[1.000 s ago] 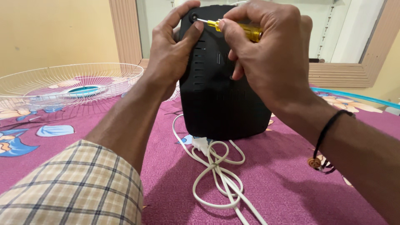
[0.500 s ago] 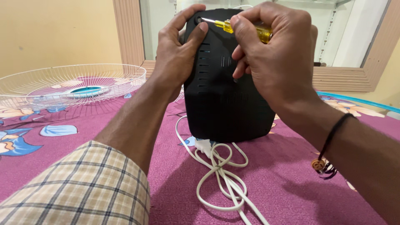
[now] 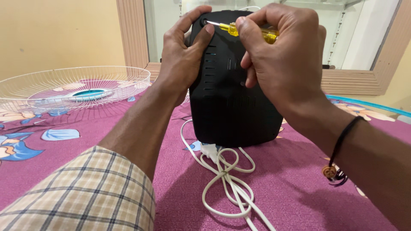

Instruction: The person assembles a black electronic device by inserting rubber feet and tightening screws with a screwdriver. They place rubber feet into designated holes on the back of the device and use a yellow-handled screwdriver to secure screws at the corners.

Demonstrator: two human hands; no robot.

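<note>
At nine o'clock in the view, on the purple flowered cloth [image 3: 291, 188], lies one white wire fan guard [image 3: 72, 87], round and shallow, with a blue hub at its middle; it sits well apart from the hands. At seven o'clock a checked sleeve [image 3: 81, 194] covers the left forearm.

Moving toward the middle, the left hand [image 3: 182, 57] is clamped on the left edge of one black housing [image 3: 233, 102]; its fingers curl over the top corner and its thumb presses flat on the near face, just beside a round screw recess at eleven o'clock on the housing. The housing stands upright on the cloth at the centre of the view; it is matte black plastic with rounded corners, a column of short slots down its left side and a few more faint slots near the middle.

At six o'clock below it, one white power cord [image 3: 224, 184] lies in loose loops, tied at the middle, its end running under the housing.

At one o'clock, the right hand [image 3: 287, 64] is closed around one screwdriver [image 3: 239, 29] with a clear yellow handle; the thin metal shaft points to the left, its tip in the recess. At four o'clock a black thread with a small bead [image 3: 333, 164] circles the right wrist.
</note>
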